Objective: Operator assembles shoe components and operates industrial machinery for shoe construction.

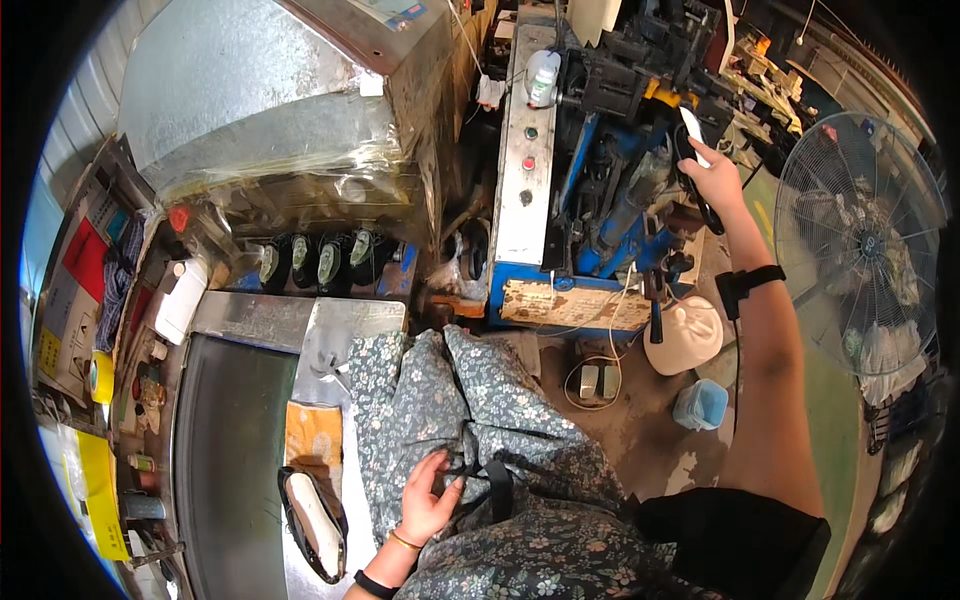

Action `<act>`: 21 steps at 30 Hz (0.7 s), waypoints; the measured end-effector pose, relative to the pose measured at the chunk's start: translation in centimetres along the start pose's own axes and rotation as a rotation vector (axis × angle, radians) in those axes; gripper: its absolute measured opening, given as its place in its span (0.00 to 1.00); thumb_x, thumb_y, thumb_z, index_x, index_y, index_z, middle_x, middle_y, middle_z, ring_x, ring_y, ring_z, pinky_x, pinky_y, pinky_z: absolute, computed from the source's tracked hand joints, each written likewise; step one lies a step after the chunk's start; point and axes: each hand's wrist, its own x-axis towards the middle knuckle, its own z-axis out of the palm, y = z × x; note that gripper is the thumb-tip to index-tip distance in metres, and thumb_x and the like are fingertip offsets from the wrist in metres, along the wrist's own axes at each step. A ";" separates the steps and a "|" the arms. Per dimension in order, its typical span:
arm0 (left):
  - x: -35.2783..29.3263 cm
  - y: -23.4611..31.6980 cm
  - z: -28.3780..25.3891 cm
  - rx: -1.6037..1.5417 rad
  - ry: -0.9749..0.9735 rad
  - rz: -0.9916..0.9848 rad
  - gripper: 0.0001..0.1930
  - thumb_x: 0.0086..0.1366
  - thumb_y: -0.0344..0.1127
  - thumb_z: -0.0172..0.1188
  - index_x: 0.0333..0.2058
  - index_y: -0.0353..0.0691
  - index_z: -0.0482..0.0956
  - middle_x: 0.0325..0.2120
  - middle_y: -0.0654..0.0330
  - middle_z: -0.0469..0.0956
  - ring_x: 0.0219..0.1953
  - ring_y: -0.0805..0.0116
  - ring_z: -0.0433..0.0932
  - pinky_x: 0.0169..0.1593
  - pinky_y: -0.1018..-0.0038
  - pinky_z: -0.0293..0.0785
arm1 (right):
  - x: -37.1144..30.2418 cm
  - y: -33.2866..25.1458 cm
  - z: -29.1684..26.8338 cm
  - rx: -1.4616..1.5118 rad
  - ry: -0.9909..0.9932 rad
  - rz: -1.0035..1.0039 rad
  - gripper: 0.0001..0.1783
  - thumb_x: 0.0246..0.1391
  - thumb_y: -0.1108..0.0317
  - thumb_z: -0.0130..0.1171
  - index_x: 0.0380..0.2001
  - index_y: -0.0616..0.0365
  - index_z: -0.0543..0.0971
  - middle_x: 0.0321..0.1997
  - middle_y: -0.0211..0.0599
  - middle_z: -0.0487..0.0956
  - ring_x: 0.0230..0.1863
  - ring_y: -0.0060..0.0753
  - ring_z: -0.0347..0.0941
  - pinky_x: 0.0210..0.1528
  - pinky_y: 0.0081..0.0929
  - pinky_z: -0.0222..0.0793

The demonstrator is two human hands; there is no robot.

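My right hand reaches out at the upper right and grips a black shoe upper with a white sole piece, beside a blue and black machine. Part of that shoe is hidden by the fingers. My left hand rests on the floral apron over my lap, fingers loosely apart and holding nothing, near a dark strap. Left of it, a similar black shoe upper with a white sole lies on the metal work surface, next to a worn orange pad.
A dark conveyor belt runs along the left. Several black shoes stand under a metal hood. A white control panel fronts the machine. A cream jug, a blue cup and a large fan are at right.
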 end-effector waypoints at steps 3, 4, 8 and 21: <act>0.9 0.4 0.8 -0.019 0.030 -0.079 0.24 0.56 0.35 0.67 0.50 0.31 0.75 0.48 0.47 0.78 0.41 0.53 0.81 0.48 0.65 0.77 | 3.1 2.4 -1.0 -0.021 -0.043 0.059 0.36 0.41 0.50 0.64 0.58 0.43 0.78 0.57 0.49 0.78 0.55 0.44 0.77 0.57 0.34 0.69; 1.1 0.7 0.8 0.038 -0.005 -0.041 0.23 0.56 0.35 0.67 0.49 0.31 0.76 0.47 0.47 0.78 0.42 0.53 0.81 0.47 0.65 0.77 | 3.5 3.0 -1.3 -0.051 -0.111 0.068 0.36 0.41 0.50 0.65 0.58 0.44 0.78 0.57 0.49 0.78 0.56 0.45 0.76 0.58 0.34 0.68; 1.9 1.5 0.6 0.168 -0.052 0.011 0.21 0.56 0.38 0.67 0.47 0.34 0.78 0.45 0.48 0.80 0.43 0.51 0.80 0.48 0.64 0.77 | 3.7 4.2 -1.4 0.025 -0.155 0.008 0.35 0.41 0.54 0.67 0.57 0.49 0.78 0.56 0.48 0.79 0.58 0.41 0.75 0.60 0.32 0.66; 3.0 2.1 1.8 0.327 -0.046 0.059 0.17 0.56 0.36 0.65 0.43 0.38 0.80 0.43 0.51 0.81 0.45 0.50 0.80 0.49 0.64 0.76 | 4.7 1.4 -3.2 -0.026 -0.292 -0.039 0.37 0.35 0.54 0.68 0.55 0.49 0.80 0.49 0.47 0.82 0.49 0.41 0.79 0.53 0.31 0.70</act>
